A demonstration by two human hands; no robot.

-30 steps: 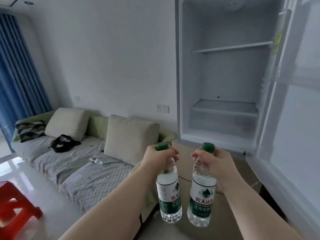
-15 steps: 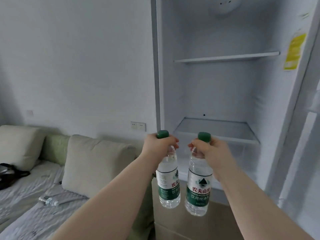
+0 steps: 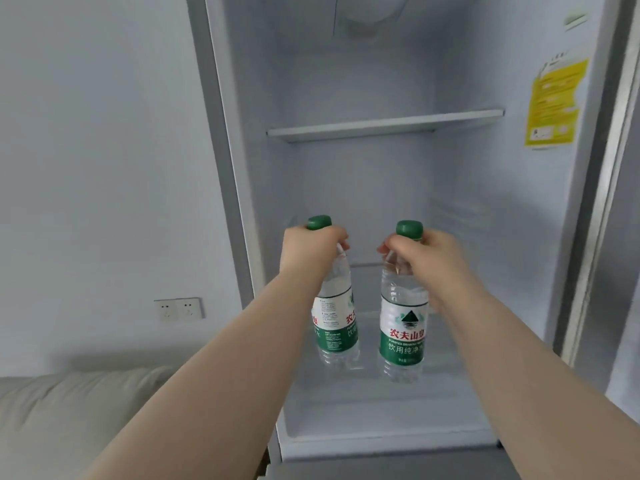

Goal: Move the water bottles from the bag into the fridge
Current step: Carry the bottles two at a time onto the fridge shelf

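Observation:
Two clear water bottles with green caps and green-and-white labels hang upright inside the open fridge (image 3: pixel 239 209). My left hand (image 3: pixel 311 251) grips the neck of the left bottle (image 3: pixel 336 323). My right hand (image 3: pixel 426 261) grips the neck of the right bottle (image 3: pixel 401 327). Both bottles are over the lower glass shelf (image 3: pixel 460 368); whether their bases touch it I cannot tell. The bag is out of view.
An upper shelf (image 3: pixel 384 124) crosses the fridge above my hands. A yellow sticker (image 3: pixel 554 102) is on the right inner wall. A beige cushion (image 3: pixel 69 410) lies at the lower left, below a wall socket (image 3: pixel 178 309).
I have stepped closer to the fridge and both hands have carried the bottles forward into the compartment, over the lower shelf. The sofa has slid out of view to the left.

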